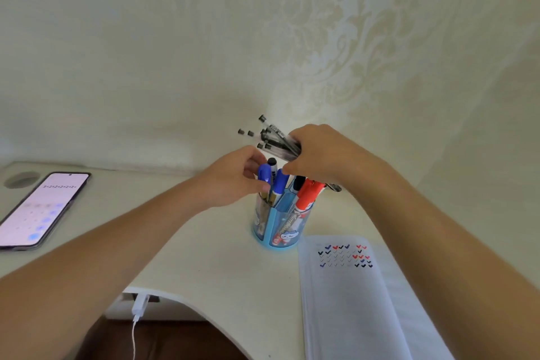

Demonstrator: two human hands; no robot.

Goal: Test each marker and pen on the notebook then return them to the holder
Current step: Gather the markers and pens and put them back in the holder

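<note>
A blue pen holder [279, 226] stands on the white desk, holding blue markers [279, 183], a black marker [272, 165] and red markers [306, 193]. My right hand [324, 152] hovers over the holder, shut on a bundle of several clear black-capped pens [276, 139] that fan out up and to the left. My left hand [233, 178] is at the holder's left rim, fingers pinching a blue marker [264, 174]. The open notebook [365, 301] lies to the right front, with rows of black, blue and red check marks [344, 256].
A phone [41, 209] with a lit screen lies at the desk's left. A round cable hole [22, 180] is behind it. A white charger and cable [138, 310] hang below the desk's curved front edge [187, 305]. A patterned wall stands close behind.
</note>
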